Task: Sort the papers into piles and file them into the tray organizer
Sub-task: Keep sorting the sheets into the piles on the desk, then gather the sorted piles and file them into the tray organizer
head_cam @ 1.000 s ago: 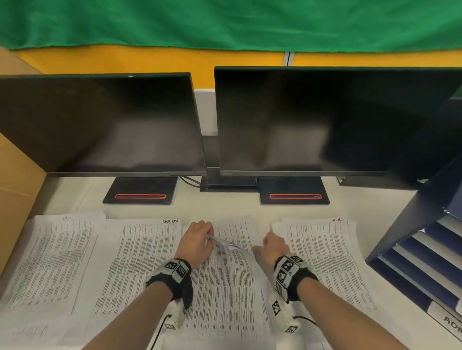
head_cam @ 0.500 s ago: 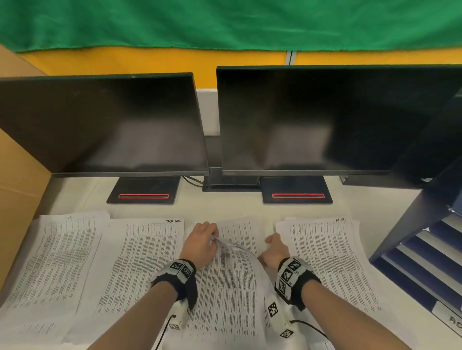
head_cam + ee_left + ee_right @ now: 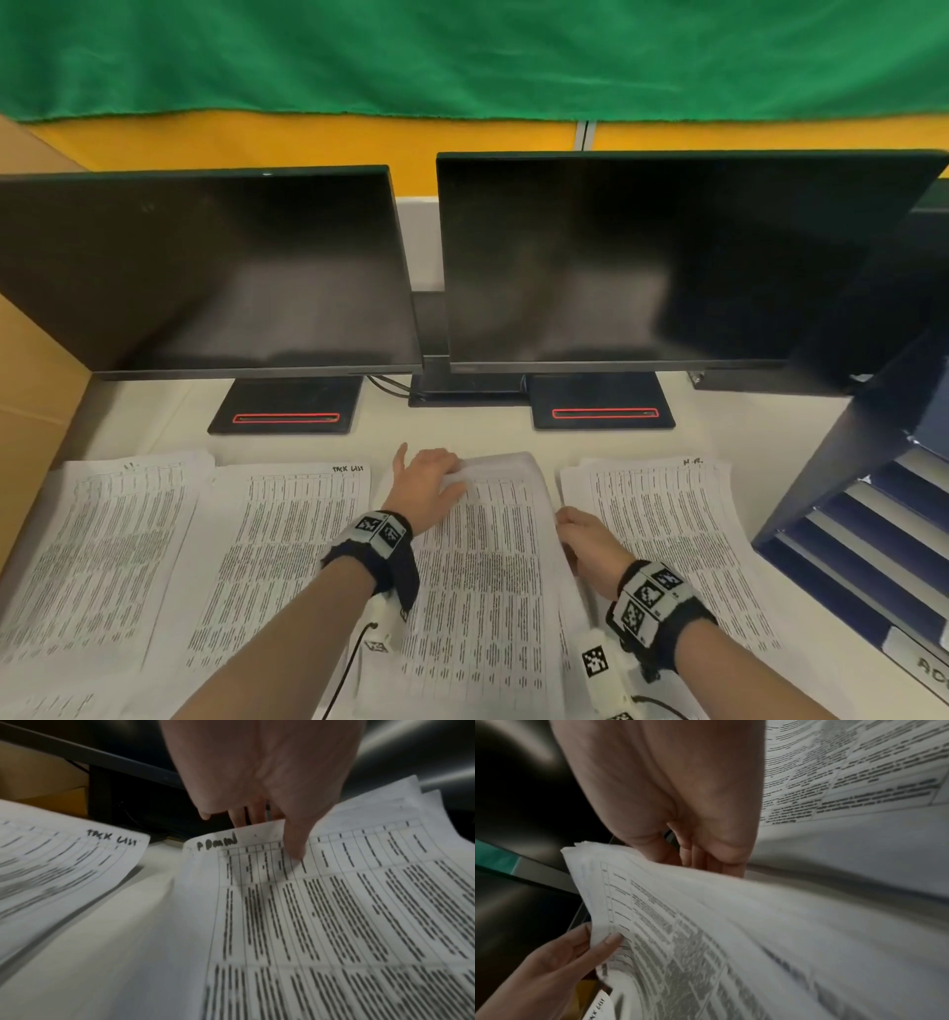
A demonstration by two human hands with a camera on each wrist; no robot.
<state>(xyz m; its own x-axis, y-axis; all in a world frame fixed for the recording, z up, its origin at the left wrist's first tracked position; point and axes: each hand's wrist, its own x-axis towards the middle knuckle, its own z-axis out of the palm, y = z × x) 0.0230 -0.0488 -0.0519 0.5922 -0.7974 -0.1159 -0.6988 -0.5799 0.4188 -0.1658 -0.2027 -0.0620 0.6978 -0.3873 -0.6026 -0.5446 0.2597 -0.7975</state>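
Left hand (image 3: 270, 780) pinches "ADMIN" stack (image 3: 334, 902); right hand (image 3: 590, 545) grips its edge; neighbour (image 3: 64, 862) reads "TASK LIST".

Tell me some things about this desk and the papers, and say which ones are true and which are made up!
1. Both monitors are switched on and showing pictures. False: the left monitor and the right monitor are dark.
2. The left hand grips the top edge of the middle paper pile. True.
3. The pile left of it has "TACK LIST" handwritten on top. True: see the tack list pile.
4. The right hand is reaching into the tray organizer. False: it holds the middle pile's right edge; the blue tray organizer stands apart at the right.
5. The middle pile's top sheet is blank. False: it carries a printed table.
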